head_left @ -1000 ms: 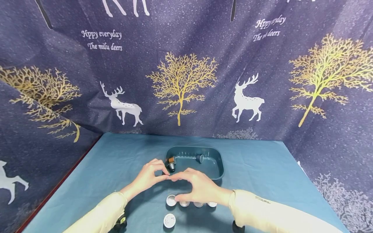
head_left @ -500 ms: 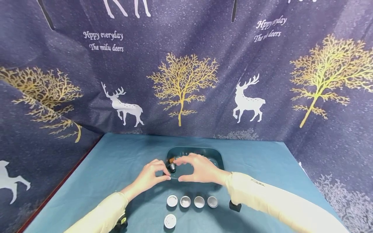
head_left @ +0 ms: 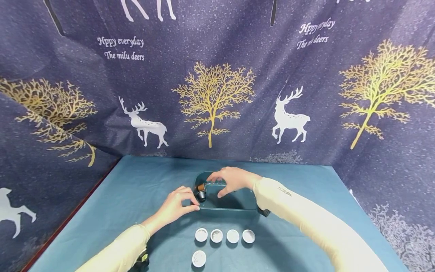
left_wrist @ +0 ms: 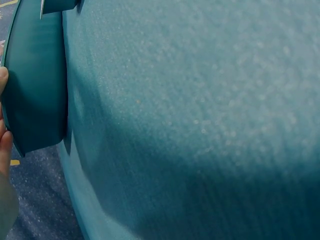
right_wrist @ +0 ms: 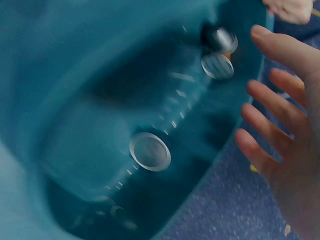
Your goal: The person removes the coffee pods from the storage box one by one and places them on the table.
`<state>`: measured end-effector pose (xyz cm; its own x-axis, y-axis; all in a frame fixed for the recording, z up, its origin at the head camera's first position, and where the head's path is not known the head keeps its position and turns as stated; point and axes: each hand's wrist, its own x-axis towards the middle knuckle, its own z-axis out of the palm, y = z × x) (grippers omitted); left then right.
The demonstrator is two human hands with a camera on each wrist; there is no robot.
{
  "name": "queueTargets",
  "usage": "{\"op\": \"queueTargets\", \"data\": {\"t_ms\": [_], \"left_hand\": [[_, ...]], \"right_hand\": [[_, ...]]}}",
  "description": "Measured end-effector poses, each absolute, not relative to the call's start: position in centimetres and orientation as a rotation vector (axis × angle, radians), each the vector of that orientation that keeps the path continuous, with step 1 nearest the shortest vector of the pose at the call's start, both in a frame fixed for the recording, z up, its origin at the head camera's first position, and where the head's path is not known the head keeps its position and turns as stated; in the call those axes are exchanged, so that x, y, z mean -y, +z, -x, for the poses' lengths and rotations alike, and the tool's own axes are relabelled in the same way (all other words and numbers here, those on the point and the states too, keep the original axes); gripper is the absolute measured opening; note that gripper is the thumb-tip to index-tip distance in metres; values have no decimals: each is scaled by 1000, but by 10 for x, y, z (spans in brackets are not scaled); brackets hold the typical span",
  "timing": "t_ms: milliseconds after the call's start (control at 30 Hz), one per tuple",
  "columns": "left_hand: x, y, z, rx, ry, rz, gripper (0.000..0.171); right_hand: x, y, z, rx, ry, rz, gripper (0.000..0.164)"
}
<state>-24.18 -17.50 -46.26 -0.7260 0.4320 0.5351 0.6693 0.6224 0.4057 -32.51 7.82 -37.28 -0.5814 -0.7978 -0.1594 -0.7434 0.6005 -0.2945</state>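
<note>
My left hand (head_left: 179, 203) holds the near left corner of a dark teal tray (head_left: 227, 209), finger and thumb at its rim. In the left wrist view the fingers (left_wrist: 4, 77) lie along the edge of the tray wall (left_wrist: 39, 85). My right hand (head_left: 235, 179) reaches over the tray with fingers spread, holding nothing. A black coffee capsule (head_left: 202, 196) and an orange-brown capsule (head_left: 201, 187) lie together at the tray's left end. Another capsule (right_wrist: 151, 151) lies farther along inside; in the head view my right hand hides it.
Several silver-lidded capsules stand on the teal tablecloth (head_left: 142, 177) before the tray: a row led by one capsule (head_left: 201, 235) at its left, plus a single capsule (head_left: 199, 258) nearer me. A dark curtain (head_left: 238, 124) with deer and trees hangs behind.
My right hand has moved away from the left hand, forward and up over the tray's far side, uncovering the capsule row. The left hand stays at the tray corner.
</note>
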Motion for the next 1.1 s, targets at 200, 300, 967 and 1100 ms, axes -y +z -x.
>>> {"op": "queueTargets", "data": {"t_ms": [200,300,967,1100], "left_hand": [[174,-464,241,2455,-845,890,12],[174,-464,241,2454,-847,886,14],[175,-465,242,2444,-843,880,15],[177,-463,242,2461,-842,880,14]], "right_hand": [[-71,-374,344,-2507,-313,1231,64],[-67,-379,349,-2493,-339,1222,64],[-38,-411,379,-2484,-352,1302,56],[-33,-414,379,-2477,-304,1316,54]]}}
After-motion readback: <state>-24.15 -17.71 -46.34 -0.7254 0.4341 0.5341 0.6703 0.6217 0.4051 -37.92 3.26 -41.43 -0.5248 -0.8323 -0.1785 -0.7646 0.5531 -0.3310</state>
